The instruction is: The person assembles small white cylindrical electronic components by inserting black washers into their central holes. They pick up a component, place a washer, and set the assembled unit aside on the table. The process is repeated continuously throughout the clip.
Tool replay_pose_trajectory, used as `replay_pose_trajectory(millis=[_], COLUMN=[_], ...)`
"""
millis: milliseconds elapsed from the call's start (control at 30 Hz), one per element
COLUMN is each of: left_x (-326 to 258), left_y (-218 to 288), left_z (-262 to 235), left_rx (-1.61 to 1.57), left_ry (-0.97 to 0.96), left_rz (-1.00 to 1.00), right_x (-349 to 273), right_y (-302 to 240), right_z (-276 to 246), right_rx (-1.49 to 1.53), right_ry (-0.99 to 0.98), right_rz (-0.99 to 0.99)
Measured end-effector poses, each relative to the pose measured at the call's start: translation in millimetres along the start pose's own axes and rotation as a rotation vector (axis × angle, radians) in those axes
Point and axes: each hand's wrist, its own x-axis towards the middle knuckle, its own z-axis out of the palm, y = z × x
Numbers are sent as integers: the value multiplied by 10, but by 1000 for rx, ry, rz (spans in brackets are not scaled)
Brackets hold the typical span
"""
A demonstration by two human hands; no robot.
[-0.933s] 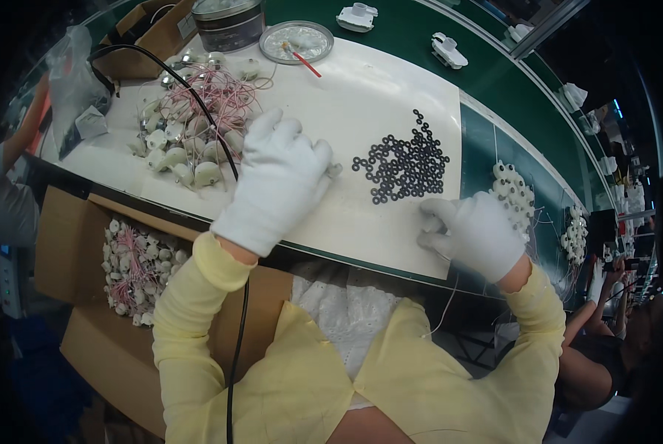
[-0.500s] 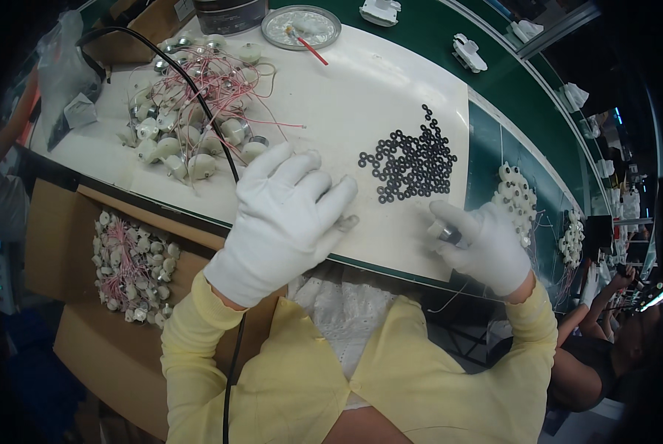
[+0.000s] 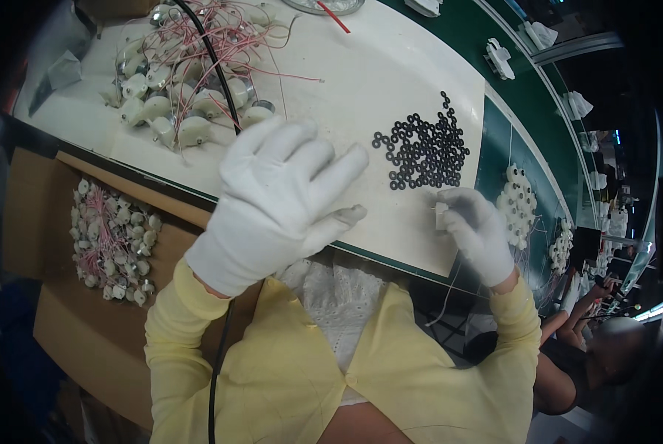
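Observation:
My left hand (image 3: pixel 276 196), in a white glove, hovers over the near edge of the white worktop (image 3: pixel 331 96). Its fingers are spread, with nothing seen in them. Farther right, my right hand (image 3: pixel 483 233), gloved too, pinches a small motor with a white plastic part (image 3: pixel 441 215); the glove covers most of it. A thin pale wire (image 3: pixel 442 300) hangs below that hand. Just beyond it lies a flat patch of small black rings (image 3: pixel 427 152). Past my left hand is a heap of small motors with white plastic parts and pink wires (image 3: pixel 180 92).
An open cardboard box (image 3: pixel 87 344) with more wired motors (image 3: pixel 113 240) stands at the left. A black cable (image 3: pixel 217 66) crosses the heap. White-capped motors (image 3: pixel 516 200) stand grouped on the green surface at right. White mouldings (image 3: pixel 500 58) lie beyond. A person (image 3: pixel 568 370) sits at far right.
The view has shifted. My right hand has turned, so a white part shows at its fingertips where a metal end showed before. My left hand's fingers have spread farther.

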Motion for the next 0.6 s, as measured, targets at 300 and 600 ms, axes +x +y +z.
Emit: replay_pose_trajectory(millis=[300, 600], left_x=[-244, -256], left_y=[-217, -213], left_z=[-58, -19], left_rx=[6, 10], left_ry=[-99, -27], left_rz=[2, -21], right_x=[45, 73], right_y=[-184, -209], right_z=[-71, -40], right_rx=[20, 104], right_ry=[120, 147], right_rz=[232, 234])
